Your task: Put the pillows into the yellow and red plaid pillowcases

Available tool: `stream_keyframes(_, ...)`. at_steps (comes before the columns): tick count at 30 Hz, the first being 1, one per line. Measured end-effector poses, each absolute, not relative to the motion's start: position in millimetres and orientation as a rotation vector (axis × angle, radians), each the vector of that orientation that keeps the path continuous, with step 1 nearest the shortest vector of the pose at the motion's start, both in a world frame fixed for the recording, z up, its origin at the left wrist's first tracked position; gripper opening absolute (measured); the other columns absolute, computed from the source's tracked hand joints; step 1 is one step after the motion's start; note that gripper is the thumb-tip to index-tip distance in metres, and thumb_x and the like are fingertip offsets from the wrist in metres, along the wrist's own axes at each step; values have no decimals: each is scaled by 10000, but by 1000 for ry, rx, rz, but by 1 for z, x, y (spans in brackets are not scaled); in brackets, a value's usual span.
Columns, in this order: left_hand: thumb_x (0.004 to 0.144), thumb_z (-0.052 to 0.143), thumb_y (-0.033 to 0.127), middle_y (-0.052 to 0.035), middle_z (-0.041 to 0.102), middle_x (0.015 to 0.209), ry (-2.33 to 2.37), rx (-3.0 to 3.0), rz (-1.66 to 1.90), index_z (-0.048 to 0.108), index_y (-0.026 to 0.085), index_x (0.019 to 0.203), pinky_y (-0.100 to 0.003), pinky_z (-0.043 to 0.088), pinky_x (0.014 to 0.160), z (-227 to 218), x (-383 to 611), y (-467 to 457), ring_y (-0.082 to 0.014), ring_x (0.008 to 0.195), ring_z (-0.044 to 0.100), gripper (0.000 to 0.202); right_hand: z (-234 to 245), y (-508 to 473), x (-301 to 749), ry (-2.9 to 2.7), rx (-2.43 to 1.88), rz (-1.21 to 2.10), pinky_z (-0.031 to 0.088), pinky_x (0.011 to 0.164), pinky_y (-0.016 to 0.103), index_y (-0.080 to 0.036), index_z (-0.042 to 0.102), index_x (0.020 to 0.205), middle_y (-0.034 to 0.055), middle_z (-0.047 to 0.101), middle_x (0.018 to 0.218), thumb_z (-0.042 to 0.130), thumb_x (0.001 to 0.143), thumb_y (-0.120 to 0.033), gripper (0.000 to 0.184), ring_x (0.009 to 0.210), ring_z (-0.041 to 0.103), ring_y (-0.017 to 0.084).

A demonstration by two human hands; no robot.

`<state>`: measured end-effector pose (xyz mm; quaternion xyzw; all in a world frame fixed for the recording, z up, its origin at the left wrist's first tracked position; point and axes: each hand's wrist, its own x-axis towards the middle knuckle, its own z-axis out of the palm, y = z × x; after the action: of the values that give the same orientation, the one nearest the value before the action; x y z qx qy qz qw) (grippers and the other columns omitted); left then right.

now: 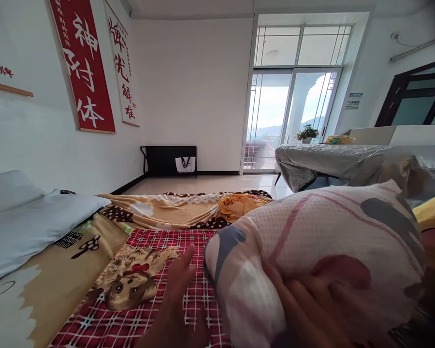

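Note:
A plump white pillow (333, 227) with pink stripes and grey and dark red shapes fills the right foreground. My right hand (311, 309) grips its near side, the fingers pressed into the cloth, which bunches around them; the fingertips are partly hidden. To the left, my left hand (181, 304) is open over a red checked blanket (199, 270), thumb and fingers apart. It is near the pillow's left end and holds nothing. A dog picture (134, 285) is printed on the blanket beside it.
White pillows (36, 208) lie on a tan blanket (76, 256) at the left. Beyond is a rumpled tan and brown blanket (174, 210) with orange cloth (239, 205). A plastic-covered table (322, 154) stands at the right, and a folded black table (159, 159) leans against the back wall.

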<state>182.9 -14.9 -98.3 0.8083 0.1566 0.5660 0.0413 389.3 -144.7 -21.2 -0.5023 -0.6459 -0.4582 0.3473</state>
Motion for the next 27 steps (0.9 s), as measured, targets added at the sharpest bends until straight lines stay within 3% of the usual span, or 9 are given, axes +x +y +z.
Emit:
stream_keyframes(6,692,654,194,-22,61,1592,339,2933,1963,433,389,1282,-494,190,1161,-97,202,-33,-270,1453,136,660,-28,-95,387,-1771,-1305,-1033,300,721,339,-148,561,1206,21,620,721,370,937,-165,331,736,528,182)
stream_keyframes(9,686,634,77,-33,-9,1596,486,2991,1919,441,374,1277,-489,86,1173,-96,207,-30,-266,1463,72,689,-46,-78,373,-1830,-1285,-862,302,756,353,-137,547,1213,26,643,780,409,889,-124,352,760,533,188)
stream_keyframes(11,681,617,35,-70,-44,1595,630,2993,1849,385,333,1343,-520,107,1156,-98,206,-23,-319,1460,30,763,-57,-69,367,-1853,-1287,-789,302,784,363,-145,547,1211,29,654,808,420,851,-90,385,774,533,192)
stream_keyframes(14,696,514,10,-215,96,1561,778,2948,1631,175,197,1472,-587,206,1087,-103,201,-7,-378,1438,103,867,-70,-60,365,-1865,-1322,-732,300,786,370,-157,567,1181,34,661,820,422,801,-42,423,784,524,198)
stream_keyframes(17,655,452,-3,-249,412,1395,795,2822,1429,16,144,1496,-570,320,1016,-105,195,10,-343,1292,404,958,-77,-55,366,-1887,-1375,-706,298,777,377,-149,580,1166,47,658,839,451,752,-37,449,805,518,213)
stream_keyframes(20,639,523,63,-182,541,1225,736,2742,1331,270,171,1431,-508,414,945,-101,191,18,-302,1104,532,839,-83,-53,365,-1933,-1417,-668,298,808,385,-155,580,1179,53,660,873,471,719,-51,485,843,523,222)
stream_keyframes(23,663,575,111,-174,540,1223,685,2738,1351,578,166,1095,-484,437,938,-96,191,16,-307,1149,508,435,-88,-52,363,-1964,-1467,-599,290,855,395,-164,566,1200,56,668,924,490,703,-73,511,896,532,229)
stream_keyframes(25,684,578,123,-175,520,1310,676,2761,1261,630,164,941,-499,407,998,-96,193,15,-318,1248,454,265,-90,-50,361,-1992,-1499,-561,287,872,400,-172,559,1200,61,670,960,500,698,-77,515,920,534,234)
stream_keyframes(27,699,568,126,-157,515,1363,695,2754,1069,660,172,942,-506,373,1052,-98,194,19,-307,1299,428,263,-92,-48,359,-2044,-1542,-504,291,887,408,-182,555,1196,68,666,1002,514,666,-76,543,938,533,240)
